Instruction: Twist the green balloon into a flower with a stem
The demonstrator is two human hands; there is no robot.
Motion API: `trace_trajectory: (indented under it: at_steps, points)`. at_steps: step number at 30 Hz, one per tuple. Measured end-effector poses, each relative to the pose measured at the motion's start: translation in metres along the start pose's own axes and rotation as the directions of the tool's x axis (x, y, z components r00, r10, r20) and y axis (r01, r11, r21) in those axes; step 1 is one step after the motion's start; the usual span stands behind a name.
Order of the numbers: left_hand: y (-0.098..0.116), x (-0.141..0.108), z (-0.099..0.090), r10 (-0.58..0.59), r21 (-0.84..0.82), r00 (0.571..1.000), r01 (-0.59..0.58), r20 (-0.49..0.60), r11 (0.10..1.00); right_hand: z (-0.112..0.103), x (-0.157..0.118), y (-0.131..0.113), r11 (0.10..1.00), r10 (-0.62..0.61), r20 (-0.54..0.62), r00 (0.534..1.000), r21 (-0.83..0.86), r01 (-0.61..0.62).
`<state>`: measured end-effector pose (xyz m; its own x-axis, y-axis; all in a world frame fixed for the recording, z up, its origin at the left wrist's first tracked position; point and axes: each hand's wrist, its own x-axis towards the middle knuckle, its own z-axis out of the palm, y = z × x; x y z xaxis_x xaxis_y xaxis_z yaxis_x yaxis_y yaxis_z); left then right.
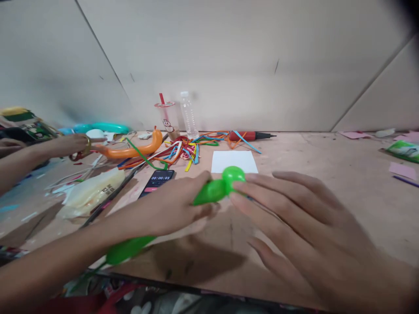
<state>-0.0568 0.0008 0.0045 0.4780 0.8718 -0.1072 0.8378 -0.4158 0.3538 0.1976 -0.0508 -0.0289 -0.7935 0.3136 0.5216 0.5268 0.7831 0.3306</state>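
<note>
A long green modelling balloon [211,192] runs through my left hand [188,198], whose fingers are wrapped round it. At its far end a rounded bubble [233,174] sticks up, with a narrow pinch below it. The balloon's other part comes out under my left forearm, ending in a thin uninflated tail at the table's front edge. My right hand [294,226] has its fingers stretched out, the tips against the bubble's right side. White paper [234,161] lies just behind the balloon.
Left, another person's hand [77,146] is at an orange balloon [131,151]. A phone [157,182] with a timer, uninflated balloons [183,150], a red pump [244,136], a bottle [189,115] and a drink cup [168,120] stand or lie about. Plastic bag [93,192] at left.
</note>
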Motion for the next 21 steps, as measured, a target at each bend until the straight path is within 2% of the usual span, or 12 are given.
trace_trajectory:
  at_steps: [2,3,5,7,10,13,16,21]
  points:
    - [0.017,0.008,0.008,0.177,-0.264,0.984,-0.169,0.007,0.950,0.002,0.022,0.015,0.996,0.000,0.042,0.999,-0.085,0.004]
    - [0.022,0.012,0.011,0.230,-0.352,0.973,-0.209,0.018,0.912,0.004,0.028,0.022,0.994,0.013,0.076,0.997,-0.107,-0.005]
    - [0.027,0.019,0.017,0.266,-0.473,0.964,-0.225,0.019,0.852,0.008,0.029,0.036,0.993,0.069,0.147,0.987,-0.101,-0.054]
    - [0.025,0.023,0.020,0.243,-0.513,0.969,-0.192,0.033,0.836,0.008,0.022,0.050,0.986,0.154,0.196,0.968,-0.100,-0.137]
    - [0.017,0.027,0.020,0.161,-0.432,0.985,-0.120,0.060,0.894,0.007,0.011,0.066,0.957,0.277,0.230,0.933,-0.152,-0.247]
    - [0.012,0.029,0.023,0.095,-0.168,0.995,-0.093,0.005,0.981,0.010,0.011,0.067,0.961,0.241,0.248,0.938,-0.195,-0.196]
    - [0.008,0.028,0.028,0.107,0.036,0.989,-0.103,-0.106,0.994,0.017,0.018,0.059,0.966,0.213,0.264,0.941,-0.199,-0.163]
    - [0.004,0.024,0.031,0.226,0.015,0.966,-0.226,-0.122,0.974,0.027,0.024,0.052,0.958,0.284,0.347,0.894,-0.057,-0.282]
